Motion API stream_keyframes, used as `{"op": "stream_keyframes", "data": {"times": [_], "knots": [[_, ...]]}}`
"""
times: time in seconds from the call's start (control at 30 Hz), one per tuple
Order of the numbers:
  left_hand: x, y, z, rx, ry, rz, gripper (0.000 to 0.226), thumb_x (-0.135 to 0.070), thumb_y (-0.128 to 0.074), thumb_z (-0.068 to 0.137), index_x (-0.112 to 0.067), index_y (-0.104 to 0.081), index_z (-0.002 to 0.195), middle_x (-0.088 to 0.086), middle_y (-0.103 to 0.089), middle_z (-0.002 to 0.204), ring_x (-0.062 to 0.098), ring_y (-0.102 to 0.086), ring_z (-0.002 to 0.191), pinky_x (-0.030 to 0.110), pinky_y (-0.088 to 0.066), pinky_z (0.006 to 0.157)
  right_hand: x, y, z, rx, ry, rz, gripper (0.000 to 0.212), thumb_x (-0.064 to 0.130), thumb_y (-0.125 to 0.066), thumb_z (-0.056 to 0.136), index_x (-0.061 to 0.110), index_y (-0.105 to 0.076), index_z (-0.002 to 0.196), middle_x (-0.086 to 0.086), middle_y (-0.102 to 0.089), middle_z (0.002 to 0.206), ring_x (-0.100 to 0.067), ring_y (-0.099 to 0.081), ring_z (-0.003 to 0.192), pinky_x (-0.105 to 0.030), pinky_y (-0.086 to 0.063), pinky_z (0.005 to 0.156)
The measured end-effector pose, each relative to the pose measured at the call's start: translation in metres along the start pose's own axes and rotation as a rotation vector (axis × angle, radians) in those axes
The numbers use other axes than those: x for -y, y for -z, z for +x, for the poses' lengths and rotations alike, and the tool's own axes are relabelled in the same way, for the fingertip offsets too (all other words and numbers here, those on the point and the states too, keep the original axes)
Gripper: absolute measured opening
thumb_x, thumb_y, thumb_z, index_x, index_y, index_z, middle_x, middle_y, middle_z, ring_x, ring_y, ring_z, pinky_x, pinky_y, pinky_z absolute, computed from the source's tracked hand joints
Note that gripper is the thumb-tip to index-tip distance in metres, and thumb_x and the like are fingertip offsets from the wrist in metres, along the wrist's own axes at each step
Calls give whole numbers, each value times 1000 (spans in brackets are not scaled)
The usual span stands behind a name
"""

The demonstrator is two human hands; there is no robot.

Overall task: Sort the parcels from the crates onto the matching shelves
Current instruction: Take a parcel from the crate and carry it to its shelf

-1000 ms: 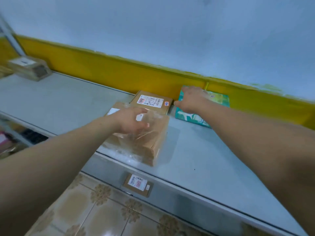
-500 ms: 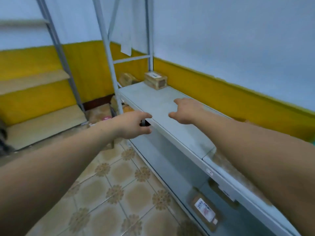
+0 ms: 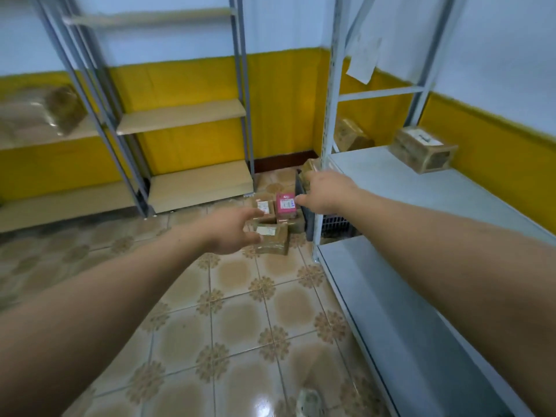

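Both my arms reach forward and both hands hold nothing. My left hand (image 3: 231, 231) hovers with loosely spread fingers in line with a brown taped parcel (image 3: 275, 240) on the floor. My right hand (image 3: 326, 192) is out in front of a dark crate (image 3: 328, 224) under the grey shelf (image 3: 436, 203). A pink parcel (image 3: 285, 204) and a small brown parcel (image 3: 264, 207) lie in the floor pile beyond my hands. A brown parcel (image 3: 424, 149) stands on the grey shelf at the right.
Wooden shelf units (image 3: 183, 115) with grey posts stand along the yellow wall; a plastic-wrapped parcel (image 3: 45, 112) lies on the far left one. A paper sheet (image 3: 362, 60) hangs on the right rack. Another box (image 3: 350, 135) sits behind its post (image 3: 326, 145). The floor is tiled.
My view has swung left from the shelf with the parcels to the room corner. Both hands have left the parcels on the shelf and now reach toward the floor pile.
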State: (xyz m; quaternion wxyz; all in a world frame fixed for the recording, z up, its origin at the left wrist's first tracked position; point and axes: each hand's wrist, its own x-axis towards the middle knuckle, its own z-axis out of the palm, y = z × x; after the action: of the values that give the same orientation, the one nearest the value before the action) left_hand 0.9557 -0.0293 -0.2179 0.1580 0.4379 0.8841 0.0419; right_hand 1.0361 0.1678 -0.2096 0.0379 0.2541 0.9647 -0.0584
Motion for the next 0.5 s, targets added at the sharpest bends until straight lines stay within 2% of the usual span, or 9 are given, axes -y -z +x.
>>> {"op": "stream_keyframes", "data": {"times": [0.13,0.27,0.5], "knots": [[36,19,65,-11,110,-35,62,-42,-61,91,-30,-36,147,-2,-41,150,19,-42,133,36,-36,107,10,-2,84,54,51,10,65,54,-50,97,17,-39,149,-12,-51,144,-33,-52,126,-44,-47,99],[87,35,120,-27,181,-89,63,-45,-60,91,-29,-35,147,-1,-39,152,20,-42,134,36,-37,106,29,6,163,100,91,67,53,49,-51,98,14,-53,138,-11,-58,136,-31,-56,119,-42,-50,96],[196,53,210,46,203,-67,65,-46,-57,93,-28,-31,149,1,-36,154,22,-38,137,36,-34,109,87,-7,291,237,117,16,51,41,-42,105,5,-51,140,-17,-55,138,-32,-53,123,-38,-47,100]]}}
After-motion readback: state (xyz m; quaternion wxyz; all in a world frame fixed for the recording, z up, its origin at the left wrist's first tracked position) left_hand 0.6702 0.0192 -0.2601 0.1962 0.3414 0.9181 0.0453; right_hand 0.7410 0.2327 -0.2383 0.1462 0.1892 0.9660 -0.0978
